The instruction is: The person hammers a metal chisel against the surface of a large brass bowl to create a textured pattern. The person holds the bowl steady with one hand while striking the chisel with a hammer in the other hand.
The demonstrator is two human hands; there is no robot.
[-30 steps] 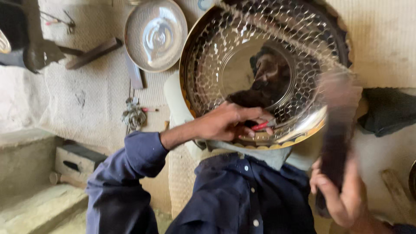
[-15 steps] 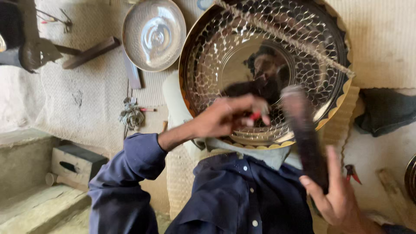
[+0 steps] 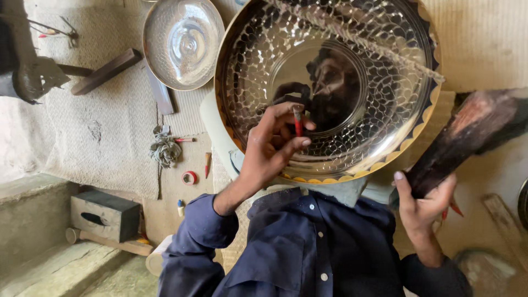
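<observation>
Wooden mallet (image 3: 467, 140) has swung back out right, off the tray face, right hand (image 3: 421, 206) clamped on its handle. Left hand (image 3: 272, 146) pinches the red punch (image 3: 297, 121) against the big patterned brass tray (image 3: 330, 88), propped against the lap. Looks between strikes.

No packages, labels, signs or screens show anywhere in view — only bare tools and metalware.
</observation>
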